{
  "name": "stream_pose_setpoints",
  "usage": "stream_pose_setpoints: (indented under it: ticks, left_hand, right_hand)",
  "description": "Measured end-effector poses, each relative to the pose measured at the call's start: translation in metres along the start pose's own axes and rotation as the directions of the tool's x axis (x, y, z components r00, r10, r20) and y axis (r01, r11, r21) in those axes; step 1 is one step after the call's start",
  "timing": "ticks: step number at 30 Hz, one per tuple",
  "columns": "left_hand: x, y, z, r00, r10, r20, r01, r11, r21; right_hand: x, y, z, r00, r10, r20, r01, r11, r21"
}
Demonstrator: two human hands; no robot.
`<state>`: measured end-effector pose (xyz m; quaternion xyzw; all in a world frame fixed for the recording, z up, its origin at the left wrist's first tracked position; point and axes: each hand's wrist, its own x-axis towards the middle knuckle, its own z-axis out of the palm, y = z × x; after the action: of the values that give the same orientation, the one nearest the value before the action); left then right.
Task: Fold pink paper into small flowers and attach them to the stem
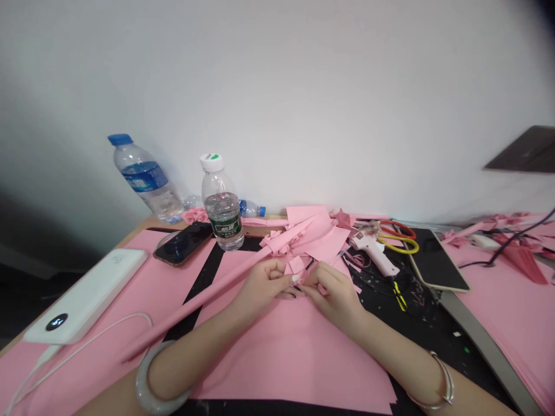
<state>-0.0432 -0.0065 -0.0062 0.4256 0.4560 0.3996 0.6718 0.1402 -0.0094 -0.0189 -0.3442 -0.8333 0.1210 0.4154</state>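
Between my two hands, over a large pink paper sheet (295, 352), is a small folded piece of pink paper (295, 266). My left hand (266, 282) pinches its lower left side with thumb and fingers. On the right side, my right hand (330, 289) is closed on the same piece, fingertips nearly meeting those of the left. The fingers hide the paper's lower part. Just behind lie cut and folded pink paper pieces (327, 240), and a long rolled pink paper tube (186, 315) slants down past my left forearm.
A glue gun (375, 252) lies right of my hands, near red and yellow loops (399, 245) and a dark-screened tablet (437, 263). To the left are a phone (184, 244), a white power bank (89, 294) with a cable, and two upright bottles (223, 214). A wall stands behind.
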Motion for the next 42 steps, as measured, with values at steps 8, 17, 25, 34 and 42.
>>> stream_pose_setpoints:
  ticks: [8,17,25,34,42]
  left_hand:
    - [0.002,-0.0024,-0.0017,0.999,0.008,0.039,-0.007,1.0,-0.014]
    - [0.0005,-0.0005,-0.0028,0.995,-0.013,0.101,0.016,1.0,-0.023]
    - [0.0007,-0.0039,-0.0055,0.99,-0.004,0.14,0.012,0.998,-0.054]
    - [0.0004,-0.0023,-0.0013,0.991,-0.02,0.131,0.022,1.0,-0.012]
    - [0.0013,-0.0033,-0.0015,0.987,-0.004,0.162,0.003,1.0,0.007]
  right_hand:
    - [0.0053,-0.0031,-0.004,0.952,0.305,-0.02,-0.305,0.952,0.011]
    - [0.0062,0.0023,0.0005,0.954,0.245,0.174,-0.249,0.969,0.001]
    - [0.0046,0.0004,0.0004,0.968,0.219,0.121,-0.218,0.976,-0.025]
    - [0.0042,-0.0014,0.0025,0.974,0.198,0.108,-0.195,0.98,-0.037]
    - [-0.002,0.0019,0.0031,0.982,0.16,0.105,-0.161,0.987,0.002]
